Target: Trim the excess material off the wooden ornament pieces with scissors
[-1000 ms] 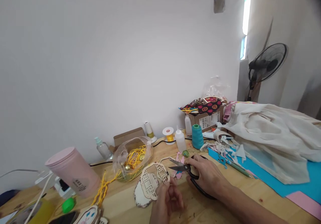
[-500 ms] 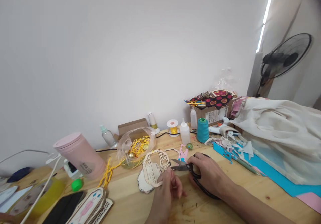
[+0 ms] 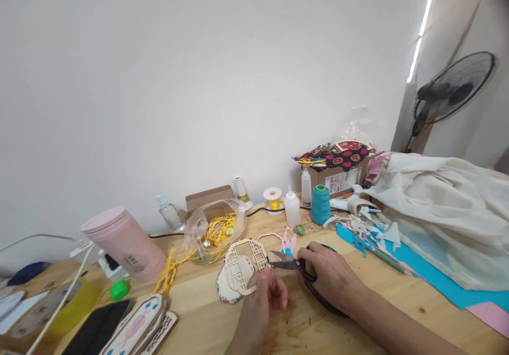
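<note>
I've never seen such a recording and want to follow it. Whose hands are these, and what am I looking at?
There's no machine: a person works bare-handed, and every picture comes from one camera worn on their head, looking forward and down. The left hand holds a pale cut-out frame. The right hand holds black scissors, their blades parted near the frame. On the wooden table are a pink cup, a teal spool, a squeeze bottle and a clear bag holding yellow cord.
</note>
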A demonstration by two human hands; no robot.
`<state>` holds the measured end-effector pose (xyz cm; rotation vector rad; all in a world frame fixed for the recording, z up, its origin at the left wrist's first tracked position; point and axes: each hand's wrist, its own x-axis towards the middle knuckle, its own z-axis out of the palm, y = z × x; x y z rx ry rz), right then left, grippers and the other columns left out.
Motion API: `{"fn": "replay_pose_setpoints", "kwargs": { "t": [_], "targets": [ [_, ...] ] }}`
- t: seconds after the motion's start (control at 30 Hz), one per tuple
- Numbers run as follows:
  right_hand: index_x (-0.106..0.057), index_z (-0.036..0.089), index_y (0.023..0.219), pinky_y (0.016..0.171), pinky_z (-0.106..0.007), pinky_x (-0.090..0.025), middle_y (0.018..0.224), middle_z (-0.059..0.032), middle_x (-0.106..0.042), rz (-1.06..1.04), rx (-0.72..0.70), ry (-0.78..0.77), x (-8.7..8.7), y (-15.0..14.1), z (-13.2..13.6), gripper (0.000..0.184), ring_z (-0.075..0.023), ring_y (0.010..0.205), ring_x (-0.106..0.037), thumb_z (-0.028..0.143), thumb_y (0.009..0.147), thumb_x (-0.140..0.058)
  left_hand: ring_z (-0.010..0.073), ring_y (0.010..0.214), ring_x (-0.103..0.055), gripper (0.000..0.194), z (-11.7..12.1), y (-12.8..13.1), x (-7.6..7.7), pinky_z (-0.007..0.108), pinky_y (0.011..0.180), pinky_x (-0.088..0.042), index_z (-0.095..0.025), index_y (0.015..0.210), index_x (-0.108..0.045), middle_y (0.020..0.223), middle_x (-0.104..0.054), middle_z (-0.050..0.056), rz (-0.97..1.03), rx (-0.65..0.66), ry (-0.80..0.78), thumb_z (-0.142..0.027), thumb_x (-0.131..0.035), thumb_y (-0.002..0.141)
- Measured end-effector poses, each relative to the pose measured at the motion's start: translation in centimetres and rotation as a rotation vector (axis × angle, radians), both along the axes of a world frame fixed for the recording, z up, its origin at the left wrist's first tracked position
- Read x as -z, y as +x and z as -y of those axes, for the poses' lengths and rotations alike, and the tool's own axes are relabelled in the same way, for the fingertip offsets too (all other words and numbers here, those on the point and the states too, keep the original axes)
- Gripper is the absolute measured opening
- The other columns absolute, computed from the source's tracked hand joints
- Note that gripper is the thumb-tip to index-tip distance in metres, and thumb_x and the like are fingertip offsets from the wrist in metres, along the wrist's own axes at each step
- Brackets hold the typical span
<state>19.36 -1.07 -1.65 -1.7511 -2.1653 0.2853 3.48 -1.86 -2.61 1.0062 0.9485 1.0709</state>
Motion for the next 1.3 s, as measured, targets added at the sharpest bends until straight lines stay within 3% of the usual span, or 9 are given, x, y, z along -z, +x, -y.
{"fn": "replay_pose_setpoints", "kwargs": {
  "t": [0.13,0.27,0.5,0.67,1.3],
  "targets": [
    [-0.058,0.023,0.082,0.052,-0.023,-0.025,0.077,-0.0025,-0.054,0.014,0.040,-0.021,-0.03,0.15,-0.32,0.015,-0.0146,0.065,-0.051,0.020,0.070,-0.051,0.0114,0.041,-0.043,0.042,0.49,0.36,-0.37,0.028,0.060,-0.047,-0.021,0.044,-0.042,0.035,-0.045,-0.004,-0.085,0.000,0.030,-0.048,-0.043,0.076],
    [-0.058,0.024,0.081,0.055,-0.022,-0.027,0.077,-0.0018,-0.055,-0.027,0.018,0.007,0.16,0.44,-0.32,0.016,-0.0146,0.068,-0.052,0.018,0.068,-0.050,0.0110,0.040,-0.042,0.042,0.48,0.59,-0.69,0.028,0.057,-0.046,-0.021,0.044,-0.041,0.036,-0.044,-0.004,-0.039,-0.033,0.022,-0.048,-0.043,0.076],
    [-0.059,0.025,0.081,0.056,-0.022,-0.028,0.076,-0.0015,-0.055,-0.051,-0.046,0.011,0.28,0.53,-0.02,0.021,-0.0151,0.070,-0.052,0.016,0.064,-0.050,0.0113,0.040,-0.043,0.039,0.08,0.10,0.08,0.027,0.053,-0.045,-0.021,0.048,-0.042,0.037,-0.047,-0.005,0.019,-0.008,0.006,-0.047,-0.042,0.077],
    [-0.059,0.024,0.081,0.053,-0.022,-0.026,0.076,-0.0020,-0.055,-0.030,0.014,-0.023,-0.05,0.33,-0.24,0.019,-0.0151,0.068,-0.052,0.017,0.066,-0.049,0.0113,0.041,-0.042,0.042,0.35,0.37,-0.14,0.028,0.059,-0.045,-0.020,0.045,-0.041,0.036,-0.044,-0.004,-0.100,-0.005,0.043,-0.046,-0.039,0.078],
    [-0.059,0.023,0.079,0.054,-0.022,-0.025,0.075,-0.0019,-0.057,-0.037,-0.043,-0.047,-0.44,0.67,-0.15,0.017,-0.0151,0.070,-0.052,0.018,0.066,-0.050,0.0140,0.045,-0.043,0.048,0.37,0.21,-0.16,0.028,0.059,-0.043,-0.022,0.041,-0.040,0.037,-0.039,-0.003,-0.236,-0.029,0.086,-0.050,-0.033,0.078]
  ]
}}
